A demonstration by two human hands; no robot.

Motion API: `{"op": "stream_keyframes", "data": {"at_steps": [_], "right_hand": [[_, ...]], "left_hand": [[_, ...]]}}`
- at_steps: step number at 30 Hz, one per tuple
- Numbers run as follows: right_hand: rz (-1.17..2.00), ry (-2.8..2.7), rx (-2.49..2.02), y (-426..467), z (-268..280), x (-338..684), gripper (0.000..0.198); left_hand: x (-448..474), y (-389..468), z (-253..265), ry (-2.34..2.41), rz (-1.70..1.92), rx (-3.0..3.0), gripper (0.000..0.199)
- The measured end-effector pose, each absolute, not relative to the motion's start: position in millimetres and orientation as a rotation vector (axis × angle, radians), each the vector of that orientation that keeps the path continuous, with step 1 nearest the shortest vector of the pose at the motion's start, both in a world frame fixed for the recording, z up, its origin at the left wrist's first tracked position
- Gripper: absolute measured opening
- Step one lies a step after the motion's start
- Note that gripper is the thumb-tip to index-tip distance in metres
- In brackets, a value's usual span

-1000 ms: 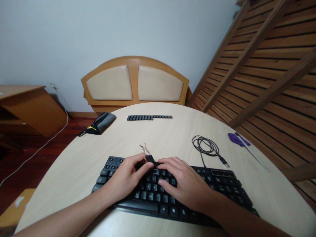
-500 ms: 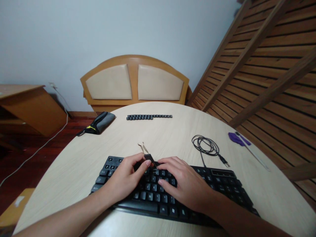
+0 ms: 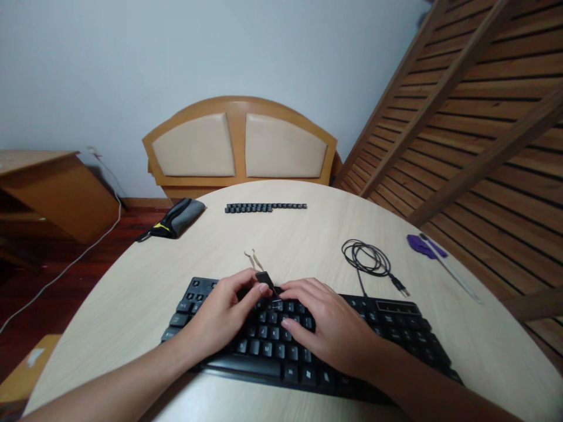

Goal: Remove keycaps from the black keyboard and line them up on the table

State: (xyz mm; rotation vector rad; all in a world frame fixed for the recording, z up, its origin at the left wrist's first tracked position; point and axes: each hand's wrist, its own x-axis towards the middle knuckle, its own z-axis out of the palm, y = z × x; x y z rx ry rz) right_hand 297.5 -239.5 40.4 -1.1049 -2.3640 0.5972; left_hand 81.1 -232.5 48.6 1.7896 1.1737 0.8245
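Observation:
A black keyboard [image 3: 246, 363] lies in front of me on the table, with several keycaps gone from its upper left part. Between thumb and fingers, my left hand [image 3: 222, 316] pinches a keycap puller [image 3: 264, 281] with a dark handle. Two bent metal prongs stick out of its far end, while thin wires at the near end reach down to a key in the upper rows. Just right of those wires, my right hand [image 3: 328, 322] rests on the keyboard, thumb and fingers apart, holding nothing visible. Its fingertips are close to the wires; whether they touch is unclear.
Removed keycaps [image 3: 249, 208] stand in rows on the far side of the round table [image 3: 303, 240]. A grey-black pouch [image 3: 182, 220] lies left of them. The coiled USB cable [image 3: 367, 258] sits behind the keyboard; a purple cloth [image 3: 420, 247] and thin white-handled brush [image 3: 453, 272] lie at right.
The puller in my left hand has tipped and shifted very slightly to the left. My right hand stays in nearly the same place.

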Motion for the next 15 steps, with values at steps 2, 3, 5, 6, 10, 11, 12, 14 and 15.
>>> {"op": "stream_keyframes", "data": {"at_steps": [2,3,5,6,10,11,12,14,15], "right_hand": [[0.598,-2.363,-1.099,-239.7,40.2,297.4,0.027],[0.598,-2.363,-1.097,-239.7,40.1,297.4,0.027],[0.597,-2.363,-1.097,-239.8,39.8,297.6,0.026],[0.595,-2.364,-1.098,-239.7,39.6,297.8,0.026],[0.594,-2.37,-1.097,-239.7,39.0,298.4,0.024],[0.595,-2.371,-1.096,-239.7,39.0,298.4,0.024],[0.595,-2.372,-1.093,-239.9,39.1,298.4,0.024],[0.592,-2.371,-1.092,-240.2,39.3,298.3,0.024],[0.591,-2.371,-1.093,-240.3,39.4,298.3,0.024]], "left_hand": [[81.1,-232.2,49.0,1.173,0.821,1.796,0.023],[81.2,-232.1,49.2,1.172,0.817,1.799,0.023],[81.7,-232.2,49.6,1.169,0.806,1.812,0.023],[82.0,-232.4,49.8,1.168,0.801,1.823,0.022],[83.4,-233.5,50.4,1.178,0.794,1.874,0.019],[83.6,-234.0,50.4,1.175,0.794,1.883,0.019],[83.7,-234.6,50.3,1.168,0.795,1.891,0.019],[83.8,-235.9,50.1,1.154,0.797,1.905,0.019],[83.9,-236.6,50.0,1.148,0.798,1.91,0.018]]}}
